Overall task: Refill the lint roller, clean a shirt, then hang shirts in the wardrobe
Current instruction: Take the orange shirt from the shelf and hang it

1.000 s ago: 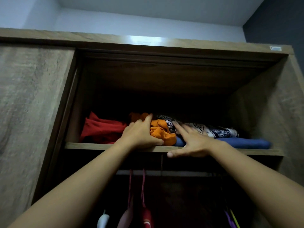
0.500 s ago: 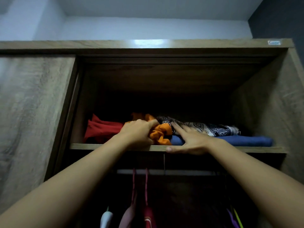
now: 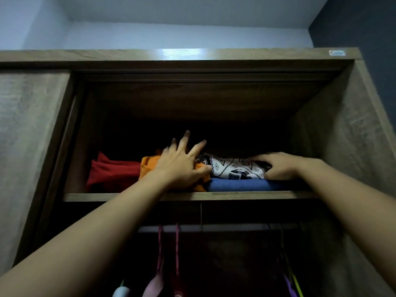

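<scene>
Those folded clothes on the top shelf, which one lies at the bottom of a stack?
The blue garment. It lies flat on the shelf with the black-and-white patterned one on top; the red and orange ones sit beside it.

Both arms raised — left hand (image 3: 181, 166) splayed, right hand (image 3: 278, 166) curled

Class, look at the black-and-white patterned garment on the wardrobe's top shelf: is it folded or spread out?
Folded: the patterned garment lies as a compact bundle atop the blue garment, gripped by the right hand.
</scene>
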